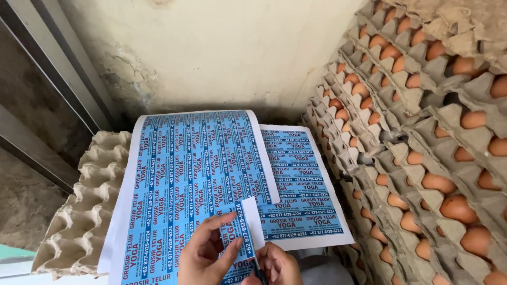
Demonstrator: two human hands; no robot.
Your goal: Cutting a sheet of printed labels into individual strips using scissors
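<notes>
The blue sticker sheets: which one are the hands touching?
The big front sheet, lying on the empty egg tray. Both the left hand and right hand pinch its corner; the smaller sheet lies behind, untouched.

This looks like an egg seller's storeroom or packing corner. To the right of the hands [237,258] rise leaning stacks of grey pulp trays [422,132] filled with brown eggs [457,207], and to their left sits a pile of empty trays [79,211]. Just beyond the hands lie blue printed label sheets [195,174], and behind those stands a rough, stained plaster wall [211,53] with a metal door frame [58,84] at far left.
</notes>
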